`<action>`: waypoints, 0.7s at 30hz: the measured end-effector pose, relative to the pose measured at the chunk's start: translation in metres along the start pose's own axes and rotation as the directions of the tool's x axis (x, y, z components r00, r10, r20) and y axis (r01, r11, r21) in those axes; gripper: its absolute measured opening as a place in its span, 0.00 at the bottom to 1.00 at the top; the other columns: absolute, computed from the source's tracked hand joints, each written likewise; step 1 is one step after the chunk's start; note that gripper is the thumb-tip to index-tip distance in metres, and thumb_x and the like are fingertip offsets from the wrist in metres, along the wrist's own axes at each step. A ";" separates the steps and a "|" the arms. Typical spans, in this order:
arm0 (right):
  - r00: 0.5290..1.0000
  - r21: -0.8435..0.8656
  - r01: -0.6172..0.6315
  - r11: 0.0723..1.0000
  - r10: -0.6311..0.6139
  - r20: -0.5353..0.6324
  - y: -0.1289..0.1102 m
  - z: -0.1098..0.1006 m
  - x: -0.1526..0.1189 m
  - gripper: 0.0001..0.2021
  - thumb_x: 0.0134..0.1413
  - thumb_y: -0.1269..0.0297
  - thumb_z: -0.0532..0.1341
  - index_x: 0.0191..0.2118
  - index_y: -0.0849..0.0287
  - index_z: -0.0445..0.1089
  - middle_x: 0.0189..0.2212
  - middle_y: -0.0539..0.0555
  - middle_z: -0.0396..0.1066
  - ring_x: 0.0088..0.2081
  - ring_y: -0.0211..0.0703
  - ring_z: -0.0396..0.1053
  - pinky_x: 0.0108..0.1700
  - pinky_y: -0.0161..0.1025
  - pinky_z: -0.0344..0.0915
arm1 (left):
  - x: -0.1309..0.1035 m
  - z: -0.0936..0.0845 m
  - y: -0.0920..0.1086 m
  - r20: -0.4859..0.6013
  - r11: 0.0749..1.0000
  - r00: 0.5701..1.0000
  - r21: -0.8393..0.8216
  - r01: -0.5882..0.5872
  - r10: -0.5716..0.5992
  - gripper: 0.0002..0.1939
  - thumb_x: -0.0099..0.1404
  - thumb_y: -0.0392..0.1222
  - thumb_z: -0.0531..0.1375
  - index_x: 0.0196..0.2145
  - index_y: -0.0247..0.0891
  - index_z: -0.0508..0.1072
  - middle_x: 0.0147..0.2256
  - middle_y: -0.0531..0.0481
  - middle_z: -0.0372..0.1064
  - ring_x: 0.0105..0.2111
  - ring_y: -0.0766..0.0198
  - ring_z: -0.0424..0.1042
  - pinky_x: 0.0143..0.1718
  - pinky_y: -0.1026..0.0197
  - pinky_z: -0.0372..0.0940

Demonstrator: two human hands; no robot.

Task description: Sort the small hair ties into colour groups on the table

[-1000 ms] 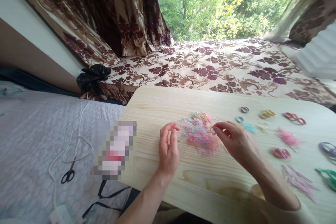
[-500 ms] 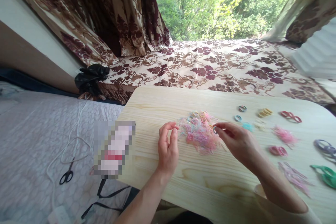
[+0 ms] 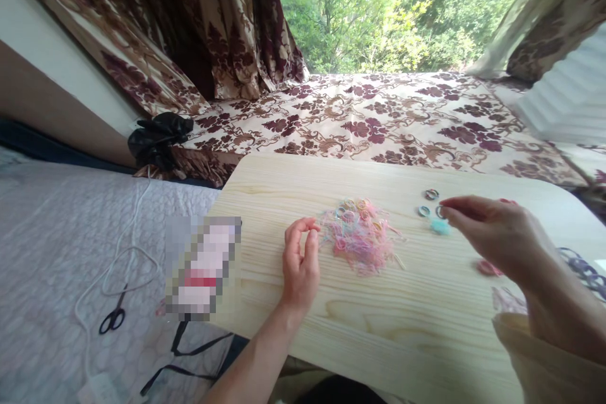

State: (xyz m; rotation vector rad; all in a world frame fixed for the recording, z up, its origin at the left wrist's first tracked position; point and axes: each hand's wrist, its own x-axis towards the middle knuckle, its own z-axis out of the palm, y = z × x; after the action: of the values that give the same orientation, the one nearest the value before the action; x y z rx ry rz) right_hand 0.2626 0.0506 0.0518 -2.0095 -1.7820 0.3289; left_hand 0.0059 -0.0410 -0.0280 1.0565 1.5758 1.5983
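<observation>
R hand (image 3: 497, 233) shifting from mixed pile (image 3: 362, 243) to teal bands (image 3: 440, 226), thumb + index pinching small ring (image 3: 439, 211) | L hand (image 3: 302, 265) staying beside pile, fingers curling, tip contact unclear | risk: pinch slipping, ring dropping amid teal bands

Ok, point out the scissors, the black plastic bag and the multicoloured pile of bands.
Scissors (image 3: 118, 310): head view, near the pivot, just above the finger loops.
Black plastic bag (image 3: 158, 139): head view, middle of its crumpled body.
Multicoloured pile of bands (image 3: 362, 241): head view, centre of the heap.
</observation>
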 end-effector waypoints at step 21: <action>0.988 -0.265 -0.072 0.962 0.106 0.116 0.003 0.015 0.029 0.11 0.49 0.60 0.59 0.28 0.55 0.79 0.24 0.58 0.75 0.23 0.43 0.64 0.27 0.39 0.56 | 0.000 -0.001 -0.001 0.003 1.000 1.000 0.016 -0.006 0.006 0.14 0.69 0.50 0.55 0.46 0.40 0.71 0.43 0.45 0.71 0.48 0.57 0.70 0.55 0.53 0.62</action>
State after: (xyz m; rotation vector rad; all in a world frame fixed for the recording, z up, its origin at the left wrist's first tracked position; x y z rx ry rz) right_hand 0.2626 0.0817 0.0409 -2.3029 -1.9008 0.2685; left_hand 0.0053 -0.0417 -0.0289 1.0729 1.5876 1.5901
